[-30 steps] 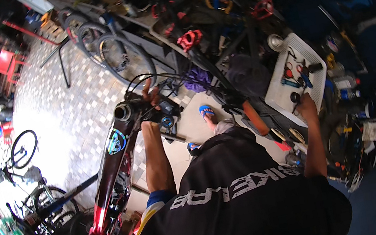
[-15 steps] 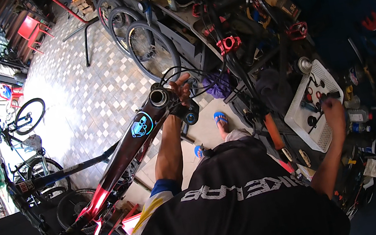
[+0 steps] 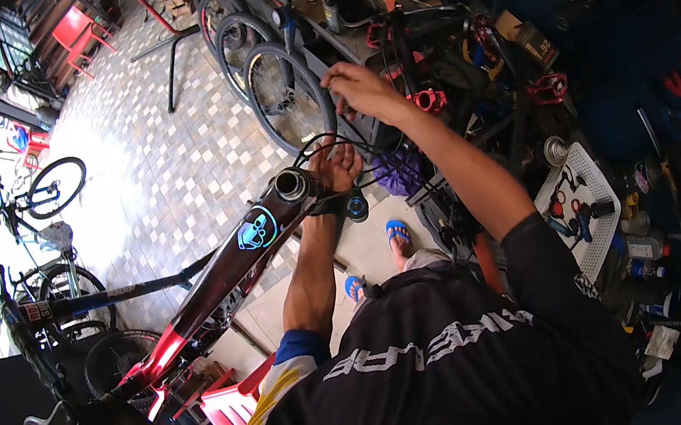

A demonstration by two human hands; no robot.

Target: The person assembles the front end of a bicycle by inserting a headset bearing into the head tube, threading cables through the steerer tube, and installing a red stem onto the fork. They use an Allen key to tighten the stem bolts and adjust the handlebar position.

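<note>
A dark red bicycle frame [image 3: 219, 275] slants across the left of the head view, with its open head tube [image 3: 290, 187] uppermost. Close beside that tube is my left hand [image 3: 338, 166], palm up and fingers apart, with black cables [image 3: 365, 146] crossing in front of it. I see nothing lying in the palm. My right hand [image 3: 363, 92] hangs above and to the right of the left one, its fingers bent in toward the thumb. Anything between those fingertips is too small or hidden to make out.
On the bench at right stands a white perforated basket [image 3: 603, 244] of small parts. Several bicycle wheels [image 3: 284, 99] line the bench's far side. Red pedals [image 3: 428, 100] and tools crowd the right. A red plastic chair [image 3: 233, 406] stands near the frame at lower left.
My right hand has left the white basket and swung left, up over the cables near the head tube. My left hand stays beside the tube, with its palm turned more upward.
</note>
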